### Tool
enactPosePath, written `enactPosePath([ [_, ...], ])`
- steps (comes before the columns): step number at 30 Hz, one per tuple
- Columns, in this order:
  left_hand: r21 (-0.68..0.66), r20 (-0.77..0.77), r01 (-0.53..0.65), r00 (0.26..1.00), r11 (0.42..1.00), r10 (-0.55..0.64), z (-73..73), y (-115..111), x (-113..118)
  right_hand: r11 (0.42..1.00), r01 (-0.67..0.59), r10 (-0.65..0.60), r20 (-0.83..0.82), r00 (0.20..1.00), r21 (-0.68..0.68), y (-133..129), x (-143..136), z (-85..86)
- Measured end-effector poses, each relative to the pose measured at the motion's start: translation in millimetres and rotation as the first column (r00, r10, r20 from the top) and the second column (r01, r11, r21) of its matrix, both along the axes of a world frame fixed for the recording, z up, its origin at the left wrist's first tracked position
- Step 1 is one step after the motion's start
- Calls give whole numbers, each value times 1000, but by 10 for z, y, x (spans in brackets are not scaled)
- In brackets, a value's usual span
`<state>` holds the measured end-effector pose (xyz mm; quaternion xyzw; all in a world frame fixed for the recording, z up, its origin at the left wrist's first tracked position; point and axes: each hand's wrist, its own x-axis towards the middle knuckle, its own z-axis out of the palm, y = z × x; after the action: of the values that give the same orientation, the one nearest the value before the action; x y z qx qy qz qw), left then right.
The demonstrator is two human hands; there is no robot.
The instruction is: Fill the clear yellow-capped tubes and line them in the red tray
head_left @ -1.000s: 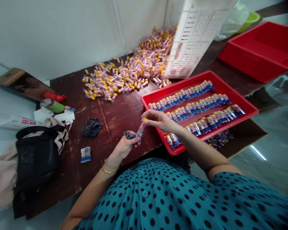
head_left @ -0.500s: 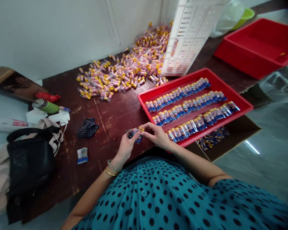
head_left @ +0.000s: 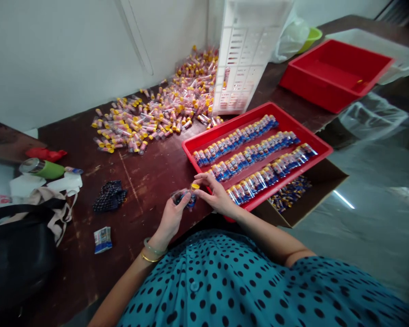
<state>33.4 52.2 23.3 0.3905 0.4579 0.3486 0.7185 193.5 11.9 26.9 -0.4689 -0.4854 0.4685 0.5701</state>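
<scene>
Over the table's front edge my two hands meet. My left hand (head_left: 171, 216), with bracelets at the wrist, is closed around small clear plastic tubes (head_left: 179, 196) with blue on them; how many I cannot tell. Thumb and forefinger of my right hand (head_left: 218, 196) pinch a yellow cap (head_left: 195, 186) right beside those tubes. Whether the cap sits on a tube is hidden by the fingers. Just right of my hands lies a shallow red tray (head_left: 188, 147), holding three rows of small tubes (head_left: 238, 161) with yellow caps and blue lower ends.
Against the wall spreads a heap of pink tubes with yellow caps (head_left: 157, 118). A white slatted crate (head_left: 238, 68) stands beside it. A deeper red bin (head_left: 327, 86) is at right, an open cardboard box (head_left: 313, 195) below the tray. Left are a small packet (head_left: 102, 240), dark cloth (head_left: 109, 196) and black bag (head_left: 20, 254).
The view has shifted, so the table and its things sit further left. My right fingers have drawn slightly apart around the yellow cap, which shows more plainly.
</scene>
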Motion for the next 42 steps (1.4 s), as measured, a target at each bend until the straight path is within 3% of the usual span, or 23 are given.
enactPosePath([
  [4,-47,7,39,999,998,-38,22,15,54,1000,-4,3,-46,999,-31,-24,-21,5],
  [7,-58,-6,120,993,991,-121,37,48,76,998,63,-63,-68,996,-1,71,279,16],
  [10,-60,-22,130,991,990,-132,44,107,42,932,351,-357,60,932,91,176,1159,67],
  [11,-73,-24,110,993,991,-112,38,130,12,873,470,-485,144,862,127,170,1545,101],
  [13,-109,-50,78,995,991,-84,4,180,-77,701,696,-692,382,612,155,72,2308,181],
  [15,-137,-95,50,993,989,-63,-56,227,-196,590,800,-647,657,387,108,-117,2902,234],
  [17,-146,-135,27,990,989,-47,-133,267,-323,587,805,-598,716,360,86,-328,3241,229],
  [19,-129,-157,-2,987,992,-18,-204,296,-434,623,778,-565,731,382,75,-486,3362,178],
  [22,-105,-151,-44,988,994,28,-247,320,-527,666,740,-551,730,404,93,-488,3343,90],
  [25,-116,-108,-94,991,989,82,-215,351,-513,750,641,-517,748,417,161,-55,3199,27],
  [28,-114,-60,-59,997,992,53,-159,409,-436,871,456,-412,779,472,184,797,2784,-21],
  [31,-47,-88,-31,996,998,27,-118,462,-378,962,244,-239,807,539,122,1789,2104,-64],
  [35,29,-144,-119,982,993,121,-113,485,-441,996,88,-52,870,490,10,2812,1304,-147],
  [38,26,-133,-234,963,972,235,-133,490,-595,996,70,20,903,429,-56,3171,992,-225],
  [42,-69,-98,-289,955,955,281,-132,510,-818,990,99,57,919,389,-104,3271,878,-277],
])
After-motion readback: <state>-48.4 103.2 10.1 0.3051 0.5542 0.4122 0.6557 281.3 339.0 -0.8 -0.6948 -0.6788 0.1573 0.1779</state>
